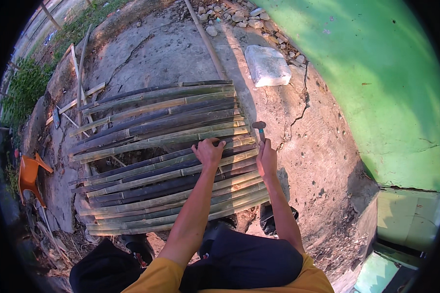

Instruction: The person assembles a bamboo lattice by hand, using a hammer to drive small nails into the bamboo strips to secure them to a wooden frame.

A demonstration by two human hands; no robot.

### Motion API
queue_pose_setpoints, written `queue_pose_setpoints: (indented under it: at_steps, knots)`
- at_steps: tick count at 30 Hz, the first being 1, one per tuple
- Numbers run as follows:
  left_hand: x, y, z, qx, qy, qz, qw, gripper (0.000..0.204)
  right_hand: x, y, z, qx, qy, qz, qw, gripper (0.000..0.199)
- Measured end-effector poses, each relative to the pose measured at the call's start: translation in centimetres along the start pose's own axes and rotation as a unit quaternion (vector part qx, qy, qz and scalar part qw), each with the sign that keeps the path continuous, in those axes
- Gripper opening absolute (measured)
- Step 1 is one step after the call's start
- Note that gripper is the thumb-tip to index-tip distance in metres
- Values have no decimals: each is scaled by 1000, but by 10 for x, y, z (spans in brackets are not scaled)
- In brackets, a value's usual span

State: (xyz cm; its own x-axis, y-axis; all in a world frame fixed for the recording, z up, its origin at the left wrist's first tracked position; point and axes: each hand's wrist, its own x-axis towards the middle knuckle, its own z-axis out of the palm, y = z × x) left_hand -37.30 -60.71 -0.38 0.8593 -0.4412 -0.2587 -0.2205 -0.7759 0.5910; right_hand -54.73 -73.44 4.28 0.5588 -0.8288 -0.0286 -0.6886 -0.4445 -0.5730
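Below me lies a panel of split bamboo slats (pixel 146 198), set side by side with a wider gap near its middle. My left hand (pixel 209 152) rests on the slats near their right ends, fingers curled together. Whatever is between its fingertips is too small to make out. Just right of the slat ends, my right hand (pixel 267 158) grips a hammer (pixel 259 126) by its handle. The hammer's dark head points away from me, apart from the bamboo.
A whitish block-like bundle (pixel 267 66) sits on the cracked ground beyond the panel. Behind it are loose stones (pixel 239 17). A green wall (pixel 376 73) stands at right. An orange plastic chair (pixel 30 177) and wooden strips (pixel 78 100) lie left. A long pole (pixel 205 39) reaches the panel's far edge.
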Motion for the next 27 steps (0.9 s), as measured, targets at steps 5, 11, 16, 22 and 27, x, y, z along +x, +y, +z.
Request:
queue_pose_setpoints:
  at_steps: [5, 11, 16, 22, 27]
  knots:
    - [1, 11, -3, -21, -1, -1, 1000, 37, -9, 8, 2, -105, -93, 33, 989, 24]
    - [-2, 7, -5, -7, -34, -6, 999, 37, 5, 1, -4, -77, -49, 58, 994, 27]
    - [-6, 12, -6, -2, 6, 10, 1000, 38, -3, 4, -10, -34, 11, 11, 999, 26]
    - [0, 4, 0, -11, 10, 13, 1000, 33, 14, 3, 3, -123, -88, -16, 988, 29]
    - [0, -8, -6, 13, 33, 13, 999, 36, 8, -48, -28, 31, 42, -15, 999, 27]
